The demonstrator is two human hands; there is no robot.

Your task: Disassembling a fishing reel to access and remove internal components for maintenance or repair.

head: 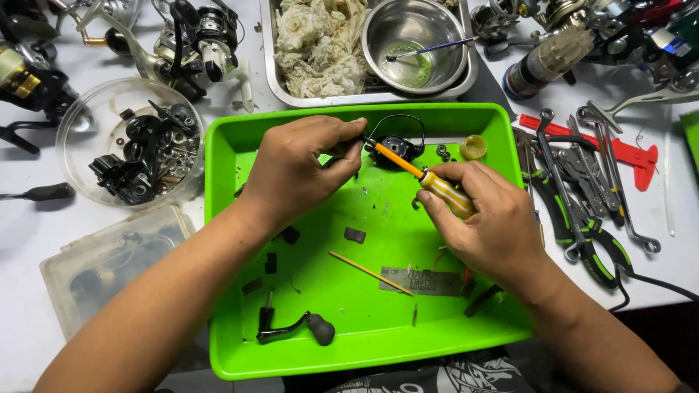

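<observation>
Our left hand (295, 171) pinches the black reel part (397, 148) steady over the green tray (364, 349), so loose bits stay in. Our right hand (484, 218), fingers wrapped tight, angles the orange-handled screwdriver (426, 178) into it. Pliers (582, 233) lie beside the tray on the table (29, 240).

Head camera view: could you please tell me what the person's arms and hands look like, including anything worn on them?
Both forearms are bare, with no sleeves in view. The left hand and right hand wear no gloves, rings, watch or bracelet that can be seen.
</observation>
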